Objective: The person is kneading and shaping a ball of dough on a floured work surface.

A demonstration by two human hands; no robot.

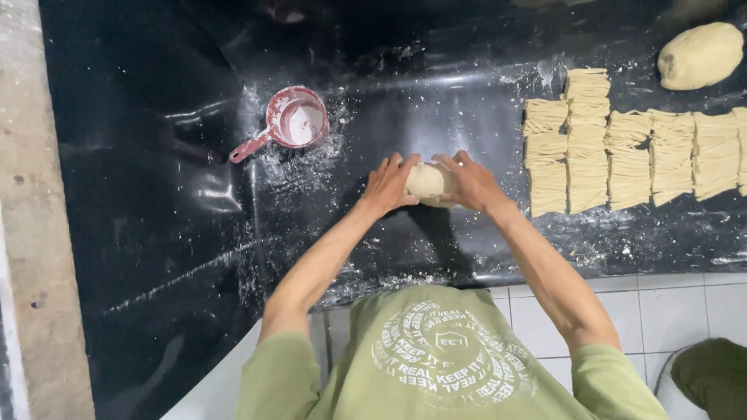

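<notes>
Both hands cup one small dough ball (429, 183) near the middle of the worktop (156, 233), which is covered in black sheeting dusted with flour. Left hand (387, 187) presses on the ball's left side, right hand (469, 183) on its right side; fingers are curled round it, so each grip is closed on the dough, not clenched to a fist. The ball sits on the sheeting, touching it, between the two palms.

Judgement on doing this step well: keep the pressure even from both sides so the ball stays round, keep the palms low against the sheeting so the underside tucks in, and work over the floured patch so it does not stick. The flour looks thin right under the ball; sticking is the likely trouble.

Counts:
- dough ball in hand: one.
- larger dough lump (700, 54): one, at the far right corner of the worktop, well apart from the hands.
- red scoop (294, 120) with handle, white flour inside: one, toward the far edge, left of the hands, apart from them.
- cut noodle bundles (622, 148): laid in rows along the right side, just beside each other. About six columns show; the rightmost is cut off by the frame, so an exact bundle count cannot be told.

A white tiled ledge (669, 311) runs along the near edge.
</notes>
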